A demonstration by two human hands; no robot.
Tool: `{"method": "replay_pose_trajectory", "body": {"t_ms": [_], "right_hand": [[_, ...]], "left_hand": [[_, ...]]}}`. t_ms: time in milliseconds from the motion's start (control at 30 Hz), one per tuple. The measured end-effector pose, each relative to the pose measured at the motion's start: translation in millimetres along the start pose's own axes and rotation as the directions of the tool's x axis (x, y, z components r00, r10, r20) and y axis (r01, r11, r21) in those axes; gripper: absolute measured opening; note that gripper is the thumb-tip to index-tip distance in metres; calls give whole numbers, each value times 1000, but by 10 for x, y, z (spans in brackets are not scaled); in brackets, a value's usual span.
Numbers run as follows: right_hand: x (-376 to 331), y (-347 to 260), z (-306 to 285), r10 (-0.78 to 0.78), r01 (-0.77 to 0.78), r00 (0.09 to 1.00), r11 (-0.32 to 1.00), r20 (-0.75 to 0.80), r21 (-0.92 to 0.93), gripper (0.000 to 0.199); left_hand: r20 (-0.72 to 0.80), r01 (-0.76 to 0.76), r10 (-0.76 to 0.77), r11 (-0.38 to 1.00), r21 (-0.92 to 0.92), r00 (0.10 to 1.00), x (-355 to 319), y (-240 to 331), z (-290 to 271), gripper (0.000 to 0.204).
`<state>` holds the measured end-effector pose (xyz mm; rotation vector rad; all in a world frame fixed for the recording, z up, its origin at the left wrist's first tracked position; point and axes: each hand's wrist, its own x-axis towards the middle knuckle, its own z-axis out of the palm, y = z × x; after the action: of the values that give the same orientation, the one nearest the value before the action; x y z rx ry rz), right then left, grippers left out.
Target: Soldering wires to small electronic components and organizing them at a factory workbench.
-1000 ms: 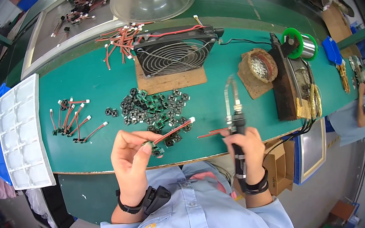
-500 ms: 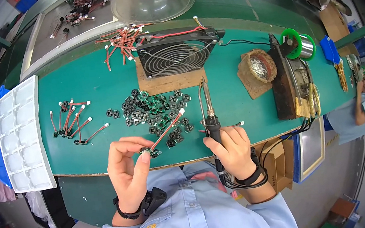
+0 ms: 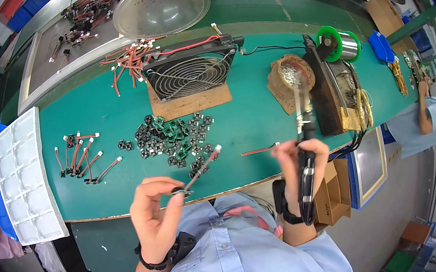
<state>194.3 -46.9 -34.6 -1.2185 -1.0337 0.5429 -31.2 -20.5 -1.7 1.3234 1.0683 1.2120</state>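
Between thumb and fingers, my left hand (image 3: pixel 154 213) pinches a small circuit board (image 3: pixel 183 191) at the table's front edge. A red-and-black wire lead with a white connector (image 3: pixel 217 148) slants up from the board. My right hand (image 3: pixel 304 166) is wrapped round a soldering iron (image 3: pixel 307 119), smeared by motion. Its tip end overlaps the near side of a round bowl with silvery bits (image 3: pixel 291 74); whether it touches is unclear. Several small circuit boards (image 3: pixel 160 135) lie heaped beyond my left hand. A loose wire lead (image 3: pixel 258 150) rests between my hands.
A black fan (image 3: pixel 193 70) stands at the back, with wire leads (image 3: pixel 131 65) heaped beside it. Wired boards (image 3: pixel 80 157) lie at left near a white compartment tray (image 3: pixel 23 183). A solder spool (image 3: pixel 348 45) and dark iron stand (image 3: pixel 328 91) are at right. Another person (image 3: pixel 428 119) sits far right.
My right hand has swung the soldering iron right, from beside the board heap to the bowl. The left hand still holds the wired board. The whole view has shifted slightly.
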Motion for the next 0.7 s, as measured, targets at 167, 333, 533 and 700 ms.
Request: {"method": "replay_pose_trajectory", "body": {"t_ms": [167, 333, 533, 700], "right_hand": [[-89, -297, 123, 153, -176, 967, 979, 203, 102, 42], [-111, -343, 186, 165, -248, 916, 950, 367, 191, 40], [-66, -389, 145, 220, -366, 842, 904, 493, 222, 40], [-81, -380, 147, 226, -350, 847, 918, 481, 185, 40]], "left_hand": [[276, -168, 95, 953, 253, 956, 64, 109, 192, 19], [255, -167, 85, 932, 323, 963, 46, 155, 255, 19], [311, -144, 59, 955, 258, 948, 46, 72, 181, 22], [260, 171, -135, 978, -122, 956, 54, 59, 257, 20]]}}
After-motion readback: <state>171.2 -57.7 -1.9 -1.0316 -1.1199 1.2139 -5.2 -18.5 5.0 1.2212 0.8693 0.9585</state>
